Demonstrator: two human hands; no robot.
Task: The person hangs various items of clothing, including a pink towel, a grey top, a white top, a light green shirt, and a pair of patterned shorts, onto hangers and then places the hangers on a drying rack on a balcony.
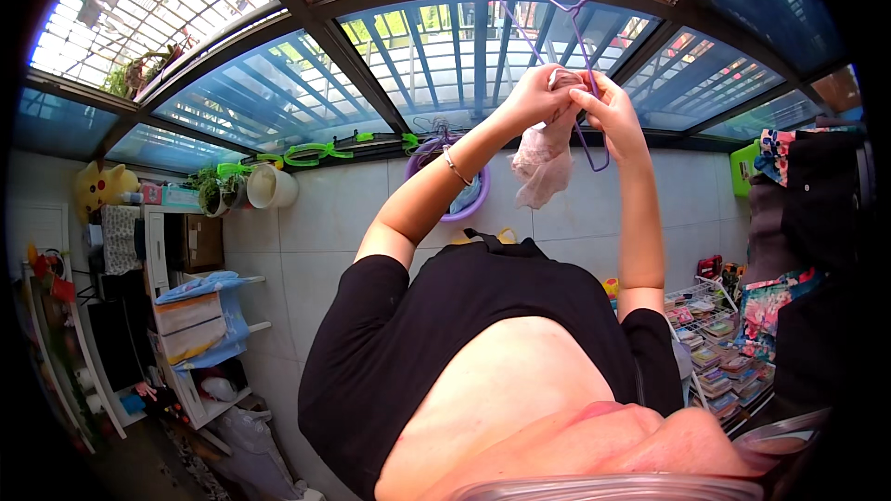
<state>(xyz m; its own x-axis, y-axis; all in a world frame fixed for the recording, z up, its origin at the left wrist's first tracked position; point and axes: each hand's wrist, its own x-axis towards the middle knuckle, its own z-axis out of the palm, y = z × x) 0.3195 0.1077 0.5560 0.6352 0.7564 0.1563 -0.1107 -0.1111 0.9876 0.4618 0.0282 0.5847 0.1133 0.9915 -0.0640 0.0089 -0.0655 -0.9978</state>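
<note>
Both of my hands are raised in front of me at a purple wire hanger (pixel 575 10). My left hand (pixel 545 96), with a bracelet on the wrist, grips the bunched top of a pale pink, thin cloth garment (pixel 543 163). The rest of the garment hangs down below the fingers. On the other side, my right hand (pixel 612 110) is around one side of the hanger, its thumb and fingertips pinching the garment's edge. The hanger's hook points up towards the window frame. Exactly how the garment meets the hanger's wire is hidden by my fingers.
Below my left forearm, a purple basin (pixel 486 196) holds light blue cloth. Green hangers (pixel 317 152) and a white bucket (pixel 271 186) stand along the window wall. Shelves with a draped blue towel (pixel 237 327) are at left. Hanging clothes (pixel 821 202) and a wire rack (pixel 703 306) with small packs are at right.
</note>
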